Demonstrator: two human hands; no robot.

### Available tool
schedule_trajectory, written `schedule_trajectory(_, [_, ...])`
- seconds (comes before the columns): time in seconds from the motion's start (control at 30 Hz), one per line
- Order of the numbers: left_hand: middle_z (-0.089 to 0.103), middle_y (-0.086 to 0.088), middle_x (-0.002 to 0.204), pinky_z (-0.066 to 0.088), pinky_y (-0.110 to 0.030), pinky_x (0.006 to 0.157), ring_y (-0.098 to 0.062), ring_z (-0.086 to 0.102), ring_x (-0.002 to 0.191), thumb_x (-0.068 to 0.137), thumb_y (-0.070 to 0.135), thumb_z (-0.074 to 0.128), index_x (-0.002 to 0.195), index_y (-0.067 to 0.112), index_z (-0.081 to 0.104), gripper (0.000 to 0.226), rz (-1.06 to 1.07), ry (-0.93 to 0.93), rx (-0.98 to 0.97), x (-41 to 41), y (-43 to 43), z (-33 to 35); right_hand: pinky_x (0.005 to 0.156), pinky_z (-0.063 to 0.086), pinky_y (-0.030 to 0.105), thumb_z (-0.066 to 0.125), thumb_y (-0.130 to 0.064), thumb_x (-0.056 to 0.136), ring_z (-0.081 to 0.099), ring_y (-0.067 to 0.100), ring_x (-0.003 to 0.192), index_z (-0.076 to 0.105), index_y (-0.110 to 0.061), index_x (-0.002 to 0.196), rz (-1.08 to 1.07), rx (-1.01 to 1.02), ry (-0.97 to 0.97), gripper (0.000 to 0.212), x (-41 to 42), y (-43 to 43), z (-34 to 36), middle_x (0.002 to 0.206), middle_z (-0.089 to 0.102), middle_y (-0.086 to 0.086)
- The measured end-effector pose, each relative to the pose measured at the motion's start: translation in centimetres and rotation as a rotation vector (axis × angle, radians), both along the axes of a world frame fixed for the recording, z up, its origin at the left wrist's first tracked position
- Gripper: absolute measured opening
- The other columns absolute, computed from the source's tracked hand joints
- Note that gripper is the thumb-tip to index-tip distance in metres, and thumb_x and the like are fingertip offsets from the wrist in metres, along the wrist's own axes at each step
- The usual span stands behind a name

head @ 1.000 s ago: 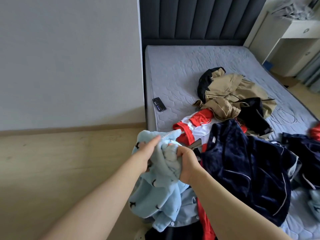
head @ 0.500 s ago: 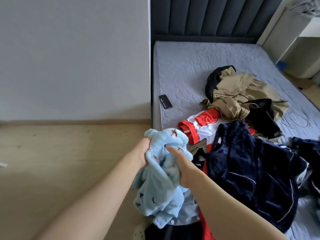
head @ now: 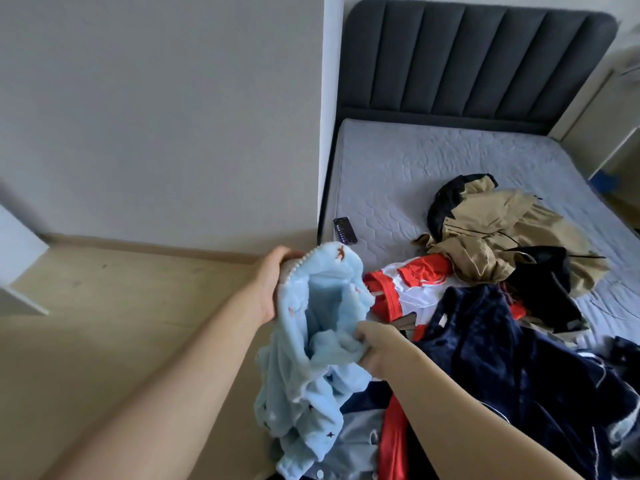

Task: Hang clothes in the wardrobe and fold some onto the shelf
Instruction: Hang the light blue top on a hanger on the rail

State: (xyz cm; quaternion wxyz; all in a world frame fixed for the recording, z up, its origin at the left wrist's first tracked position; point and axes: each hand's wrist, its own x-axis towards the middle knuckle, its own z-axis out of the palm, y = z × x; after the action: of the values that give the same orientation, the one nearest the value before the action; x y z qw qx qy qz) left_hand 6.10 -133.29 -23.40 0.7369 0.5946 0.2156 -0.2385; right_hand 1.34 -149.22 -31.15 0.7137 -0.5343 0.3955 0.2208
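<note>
Head view: the left hand (head: 273, 282) is gripping the zipper edge of the light-blue fleece garment (head: 311, 379), and the right hand (head: 377, 348), nearer, is clutching its fabric, apparently spreading it out for hanging.

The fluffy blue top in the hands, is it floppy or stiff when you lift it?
Probably floppy: the fluffy blue top sags and bunches between left hand and right hand. Likely light: just fingers hold it up. Fuzzy pile probably isn't slippery.
</note>
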Motion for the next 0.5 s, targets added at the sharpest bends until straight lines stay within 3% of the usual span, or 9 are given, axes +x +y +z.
schedule_trajectory(0.07, [0.066,-0.008,0.064,0.048,-0.025,0.059,-0.021,0.063,0.058,0.085,0.052,0.052,0.054,0.016,0.065,0.049,-0.025,0.006,-0.017,-0.5,0.6,0.3,0.061,0.042,0.032,0.033,0.009,0.084,0.048,0.023,0.061,0.054,0.004,0.087,-0.069,0.056,-0.026,0.022,1.0,0.2,1.1,0.078,0.054,0.014])
schedule_trajectory(0.13, [0.071,-0.01,0.084,0.054,-0.031,0.068,-0.022,0.068,0.074,0.078,0.057,0.06,0.082,0.014,0.07,0.045,-0.081,-0.018,0.1,-1.1,1.4,0.4,0.057,0.039,0.03,0.025,0.006,0.083,0.046,0.023,0.056,0.048,0.001,0.069,-0.125,0.169,-0.073,0.027,1.9,1.0,2.9,0.057,0.052,0.01])
schedule_trajectory(0.2, [0.063,-0.012,0.111,0.051,-0.039,0.089,-0.027,0.063,0.098,0.069,0.05,0.074,0.114,0.01,0.057,0.063,-0.074,-0.033,0.366,-1.7,1.9,0.0,0.055,0.039,0.031,0.028,-0.001,0.08,0.046,0.023,0.048,0.048,-0.001,0.066,-0.131,0.306,-0.125,0.024,2.0,2.3,5.0,0.044,0.049,0.008])
schedule_trajectory(0.27, [0.057,-0.01,0.118,0.048,-0.036,0.09,-0.026,0.057,0.105,0.066,0.034,0.079,0.122,0.011,0.046,0.068,-0.073,-0.031,0.652,-2.7,2.8,-0.4,0.055,0.039,0.03,0.039,-0.011,0.076,0.046,0.021,0.038,0.053,-0.001,0.073,-0.058,0.404,-0.158,0.017,1.8,3.9,6.4,0.046,0.046,0.007])
schedule_trajectory(0.4, [0.055,-0.01,0.113,0.044,-0.033,0.071,-0.028,0.057,0.096,0.082,0.017,0.053,0.111,0.014,0.046,0.029,-0.063,-0.107,1.228,-4.8,7.7,-1.3,0.05,0.042,0.025,0.055,-0.017,0.085,0.045,0.016,0.039,0.055,-0.003,0.079,0.179,0.344,-0.153,0.016,1.8,8.2,7.0,0.045,0.045,0.003])
schedule_trajectory(0.5, [0.048,-0.01,0.108,0.04,-0.034,0.066,-0.028,0.051,0.086,0.089,0.02,0.044,0.109,0.016,0.047,0.02,0.103,-0.084,1.357,-6.2,13.0,-1.0,0.052,0.046,0.028,0.063,-0.017,0.085,0.05,0.017,0.042,0.057,-0.004,0.082,0.294,0.243,-0.158,0.015,2.0,11.9,7.6,0.05,0.048,0.003])
